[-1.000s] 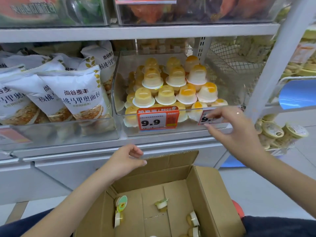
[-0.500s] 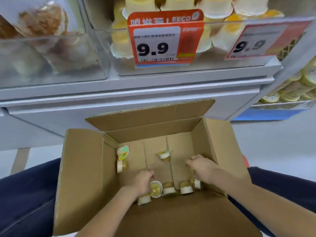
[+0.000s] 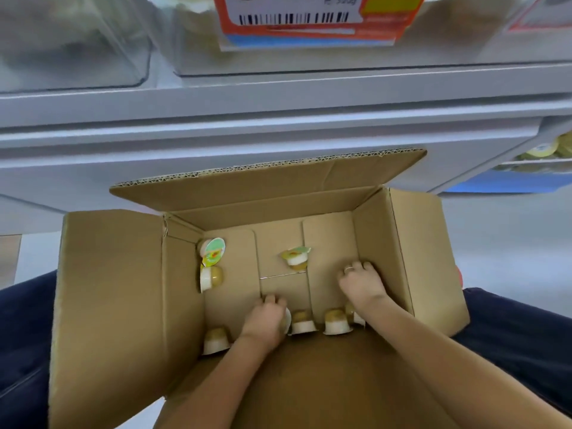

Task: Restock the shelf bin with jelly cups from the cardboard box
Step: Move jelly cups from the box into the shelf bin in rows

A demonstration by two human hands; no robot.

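Note:
The open cardboard box (image 3: 123,289) rests on my lap with both hands inside it. My left hand (image 3: 266,318) curls over a jelly cup whose white lid edge (image 3: 288,320) peeks out at its right. My right hand (image 3: 360,283) presses knuckles-up on the box floor at the right, fingers curled; what lies under it is hidden. Loose jelly cups lie at the left wall (image 3: 212,264), mid-floor (image 3: 295,257) and along the near wall (image 3: 335,325). The clear shelf bin (image 3: 198,57) with its orange price tag (image 3: 309,26) is above.
A second clear bin (image 3: 77,51) stands to the left on the grey shelf (image 3: 278,119). A lower shelf with round yellow packs (image 3: 541,150) is at the right. My dark trouser legs (image 3: 24,335) flank the box, whose flaps stand open on all sides.
My head has tilted from the shelf down to the box. Both hands dropped into the box; the left closed over a cup near the near wall, the right shifted slightly forward.

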